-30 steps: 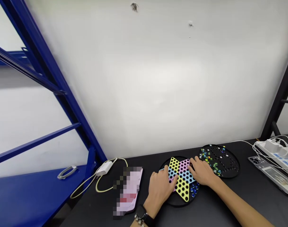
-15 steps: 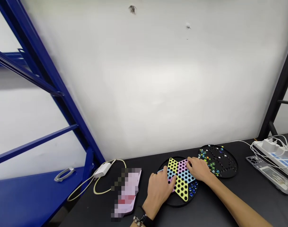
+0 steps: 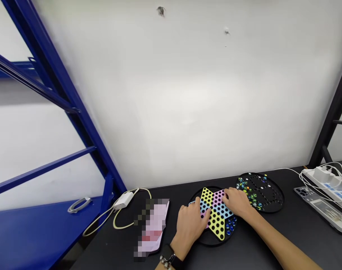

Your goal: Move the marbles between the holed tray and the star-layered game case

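Observation:
A star-shaped Chinese checkers board [image 3: 217, 222], yellow, pink and blue with rows of black holes, lies over a round black tray [image 3: 211, 245]. My left hand [image 3: 191, 222] grips its left side, fingers over the edge and thumb on the face. On the opposite side my right hand [image 3: 238, 202] closes around the pink point at the upper right. Both sets of fingertips are partly hidden. Blue marbles [image 3: 231, 225] show in the tray beside the board's lower right edge.
A second round black tray [image 3: 272, 211] with marbles stands behind my right hand. Left lies a phone [image 3: 156, 225], partly pixelated, near a white adapter [image 3: 123, 200] with a cable. At right are another phone-like device [image 3: 319, 210] and a power strip [image 3: 329, 185]. A wall rises behind.
The whole view has shifted slightly, so everything sits a little further right. My hands and the star-shaped board keep nearly the same places relative to each other.

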Action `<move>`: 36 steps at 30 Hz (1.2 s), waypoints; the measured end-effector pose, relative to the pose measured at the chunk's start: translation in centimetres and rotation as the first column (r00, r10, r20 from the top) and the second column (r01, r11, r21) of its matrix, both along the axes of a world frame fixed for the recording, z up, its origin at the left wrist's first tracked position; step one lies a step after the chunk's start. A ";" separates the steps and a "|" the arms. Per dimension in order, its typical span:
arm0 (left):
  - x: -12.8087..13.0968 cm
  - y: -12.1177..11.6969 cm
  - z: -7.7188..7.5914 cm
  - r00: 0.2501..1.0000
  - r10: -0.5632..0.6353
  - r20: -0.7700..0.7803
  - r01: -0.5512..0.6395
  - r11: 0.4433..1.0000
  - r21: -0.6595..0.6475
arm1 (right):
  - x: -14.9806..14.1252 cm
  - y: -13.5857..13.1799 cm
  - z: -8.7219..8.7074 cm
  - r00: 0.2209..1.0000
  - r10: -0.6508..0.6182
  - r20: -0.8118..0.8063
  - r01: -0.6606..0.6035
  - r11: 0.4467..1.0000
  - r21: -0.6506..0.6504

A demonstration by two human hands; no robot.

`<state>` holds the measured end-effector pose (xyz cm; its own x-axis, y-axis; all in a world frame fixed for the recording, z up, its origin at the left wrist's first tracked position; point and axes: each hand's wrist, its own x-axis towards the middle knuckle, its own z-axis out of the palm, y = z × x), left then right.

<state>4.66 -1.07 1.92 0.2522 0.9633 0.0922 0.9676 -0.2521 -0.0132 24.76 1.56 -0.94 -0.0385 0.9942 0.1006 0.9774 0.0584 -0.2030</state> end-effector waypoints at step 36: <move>0.1 -0.2 0.3 1.000 -0.005 -0.018 0.005 1.000 -0.004 | 0.2 -1.4 0.5 0.998 -0.050 -0.029 0.048 0.998 -0.046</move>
<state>4.72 -1.29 2.23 0.2586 0.9623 0.0838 0.9660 -0.2570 -0.0296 25.00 0.12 -0.42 0.0127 0.9984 0.0556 0.9724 0.0007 -0.2335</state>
